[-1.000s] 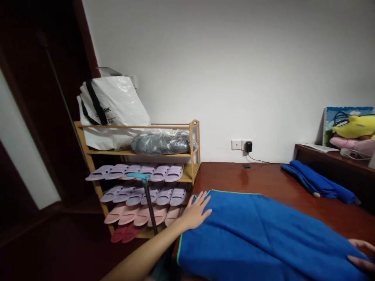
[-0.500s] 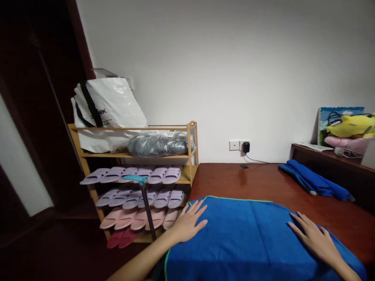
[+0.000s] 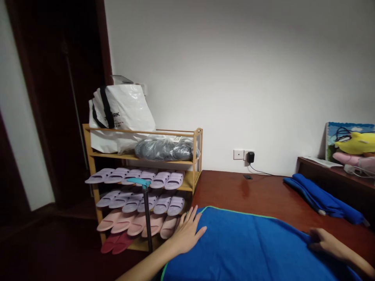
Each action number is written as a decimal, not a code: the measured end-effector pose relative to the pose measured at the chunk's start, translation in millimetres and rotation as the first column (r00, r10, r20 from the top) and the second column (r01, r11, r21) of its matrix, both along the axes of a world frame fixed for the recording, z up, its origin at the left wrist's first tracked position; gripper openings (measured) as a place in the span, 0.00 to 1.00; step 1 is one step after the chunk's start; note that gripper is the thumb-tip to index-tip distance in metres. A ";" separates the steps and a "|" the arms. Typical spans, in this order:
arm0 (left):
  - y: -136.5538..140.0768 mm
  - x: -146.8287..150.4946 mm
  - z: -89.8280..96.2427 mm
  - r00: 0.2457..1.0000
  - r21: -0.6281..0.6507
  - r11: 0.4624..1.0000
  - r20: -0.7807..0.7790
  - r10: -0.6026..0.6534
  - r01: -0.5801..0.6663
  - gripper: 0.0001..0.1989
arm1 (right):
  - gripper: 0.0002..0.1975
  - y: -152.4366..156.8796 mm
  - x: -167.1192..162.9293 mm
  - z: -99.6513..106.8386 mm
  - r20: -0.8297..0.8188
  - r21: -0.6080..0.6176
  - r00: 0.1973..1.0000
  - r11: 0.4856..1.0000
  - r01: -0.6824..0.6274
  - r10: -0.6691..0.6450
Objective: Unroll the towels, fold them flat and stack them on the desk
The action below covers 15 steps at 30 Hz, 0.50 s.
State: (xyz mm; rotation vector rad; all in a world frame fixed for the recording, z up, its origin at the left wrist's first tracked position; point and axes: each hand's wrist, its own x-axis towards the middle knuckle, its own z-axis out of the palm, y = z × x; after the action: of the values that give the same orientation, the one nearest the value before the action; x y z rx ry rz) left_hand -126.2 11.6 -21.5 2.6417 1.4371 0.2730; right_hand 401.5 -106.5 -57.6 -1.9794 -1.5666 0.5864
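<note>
A blue cloth (image 3: 240,244) with a bright green edging lies spread over the red-brown wooden surface, a faint crease running down its middle. My left hand (image 3: 189,230) rests flat near its far left corner, fingers apart. Over at the cloth's right edge is my right hand (image 3: 325,242), its fingers curled in at the fabric and somewhat blurred. The fingertips of that hand are hidden beneath it.
A wooden shoe rack (image 3: 197,156) stands left, carrying several slippers (image 3: 158,201), a white bag (image 3: 125,109) and a plastic-wrapped grey bundle (image 3: 166,148). A blue-topped pole (image 3: 147,214) rises before it. Another folded blue cloth (image 3: 328,197) lies right, beside a raised ledge (image 3: 310,166). A black adapter (image 3: 250,157) is plugged into the wall.
My right hand has gone from lying flat with fingers stretched to curled at the cloth's right edge. My left hand stays on the left corner. The view has shifted slightly.
</note>
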 end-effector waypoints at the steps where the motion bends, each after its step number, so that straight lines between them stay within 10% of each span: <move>1: 0.6 0.2 -0.5 1.000 -0.016 1.000 0.000 0.005 -0.005 0.36 | 0.07 2.2 -1.6 2.7 0.001 0.002 1.000 1.000 -0.013 0.013; 10: 13.7 -1.3 0.9 1.000 -0.043 0.999 0.001 0.026 -0.026 0.38 | 0.07 3.4 0.3 21.2 -0.194 0.055 0.971 0.990 -0.128 0.137; 15: 23.5 0.9 0.3 0.999 -0.007 0.999 0.010 0.032 -0.031 0.37 | 0.31 -7.7 -5.2 40.8 -0.357 0.002 0.910 0.975 -0.223 0.209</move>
State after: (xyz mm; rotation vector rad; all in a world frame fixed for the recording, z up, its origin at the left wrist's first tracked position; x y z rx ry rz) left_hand -125.3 35.1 -21.2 2.6110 1.4752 0.2835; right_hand 396.2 -114.2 -16.9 -1.6201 -1.5583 1.0111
